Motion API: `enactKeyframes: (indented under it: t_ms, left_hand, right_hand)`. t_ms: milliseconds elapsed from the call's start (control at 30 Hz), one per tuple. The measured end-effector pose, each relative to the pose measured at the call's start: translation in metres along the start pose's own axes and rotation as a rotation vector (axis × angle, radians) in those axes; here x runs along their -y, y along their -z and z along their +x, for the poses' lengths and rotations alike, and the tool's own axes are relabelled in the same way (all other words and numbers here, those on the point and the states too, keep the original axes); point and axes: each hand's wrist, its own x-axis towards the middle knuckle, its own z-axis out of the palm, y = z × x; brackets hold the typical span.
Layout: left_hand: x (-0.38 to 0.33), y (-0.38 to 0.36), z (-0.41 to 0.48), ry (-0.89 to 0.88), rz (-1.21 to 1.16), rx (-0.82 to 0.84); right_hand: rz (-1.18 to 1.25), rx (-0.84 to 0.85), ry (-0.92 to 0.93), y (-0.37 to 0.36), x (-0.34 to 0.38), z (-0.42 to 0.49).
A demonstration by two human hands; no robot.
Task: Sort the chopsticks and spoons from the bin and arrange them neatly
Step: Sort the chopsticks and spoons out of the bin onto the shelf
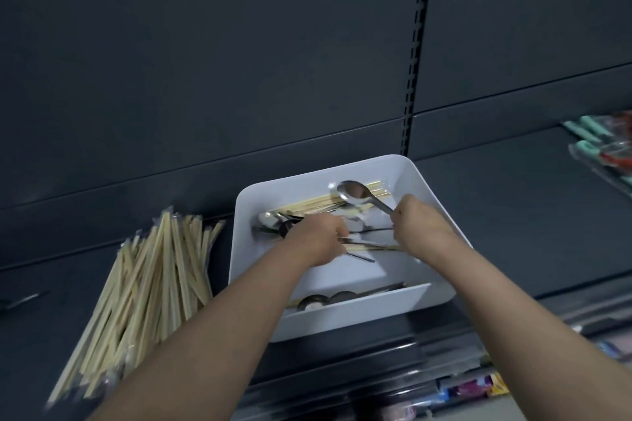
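My right hand (420, 225) had its fingers curled round the handle end of a steel spoon (354, 194), whose bowl was raised over the 1 o'clock corner of the white bin (345, 162). My left hand (318, 240) was down in the middle of the bin with the fingers bent among thin handles; I could not tell whether it had closed on any of them.

More spoons lay at 9 o'clock inside the bin, pale chopsticks (318, 207) ran along the 12 o'clock wall, and dark-bowled spoons (313, 301) sat in the narrow 6 o'clock compartment. The sorted pile of wrapped chopsticks (147, 284) fanned out on the shelf at 8 o'clock from the bin.

I judged the spoon rigid, fairly light and slick, so a grip at the handle's end would let the bowl swing; a hold nearer the neck would steady it. The chopsticks looked light, stiff and prone to rolling or scattering, and I judged them best gathered as a bundle around their middle.
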Motion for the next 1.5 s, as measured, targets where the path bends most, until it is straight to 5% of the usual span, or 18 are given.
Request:
enactKeyframes:
  t_ms: [300,567,733,1100,1500]
  left_hand:
    - [0.000,-0.010,0.001,-0.092,0.166,-0.133]
    - [0.017,0.042,-0.030,-0.096,-0.240,-0.777]
    - [0.065,0.060,-0.082,-0.050,-0.269,-1.058]
    - [0.273,0.036,-0.231,0.407,-0.256,-1.133]
    - [0.509,0.031,-0.346,0.472,-0.267,-1.096]
  right_hand:
    - [0.092,-0.082,-0.006,-0.005,-0.005,0.001]
    - [0.405,-0.245,0.217,-0.002,0.035,-0.009]
    - [0.519,-0.164,0.428,-0.016,0.111,-0.026]
    - [0.562,0.201,0.510,-0.165,0.296,-0.102]
    - [0.665,0.365,0.312,-0.348,0.498,-0.172]
